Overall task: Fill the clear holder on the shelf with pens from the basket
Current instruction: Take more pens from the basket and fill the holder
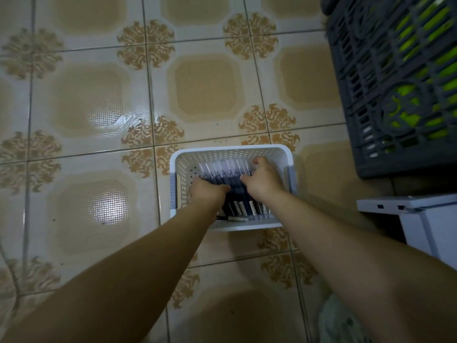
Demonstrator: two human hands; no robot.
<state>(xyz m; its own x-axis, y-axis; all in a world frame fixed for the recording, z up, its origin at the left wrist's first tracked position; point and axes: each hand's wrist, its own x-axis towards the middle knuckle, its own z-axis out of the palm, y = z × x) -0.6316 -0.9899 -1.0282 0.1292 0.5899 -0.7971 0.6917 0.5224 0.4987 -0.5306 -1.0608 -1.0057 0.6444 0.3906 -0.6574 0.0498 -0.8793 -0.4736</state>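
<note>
The person is reaching both arms down into the white perforated basket (pixel 235 149), which is sitting on the tiled floor (pixel 99 95); the pens (pixel 222 169) are lying side by side inside it, covering most of the bottom. The right hand (pixel 263 178) is curling its fingers over the far ends of the row, which reads as a grasp on a bunch of pens. The left hand (pixel 210 191) is lying knuckles-up on the left side of the row, but its fingers are hiding underneath, so I cannot tell whether it is gripping or only steadying.

The clear holder is not showing anywhere in view, so how full it is cannot be told. A white unit (pixel 420 214) is poking in at the right edge, and whether that is the shelf cannot be told either. A dark slatted crate (pixel 371 82) with green things inside is standing beyond it.

Judging from the well-stocked basket, the job is sitting at the gathering stage; nothing is being carried yet, and lifting a bunch out, taking it to the holder and standing the pens in it are all remaining.
</note>
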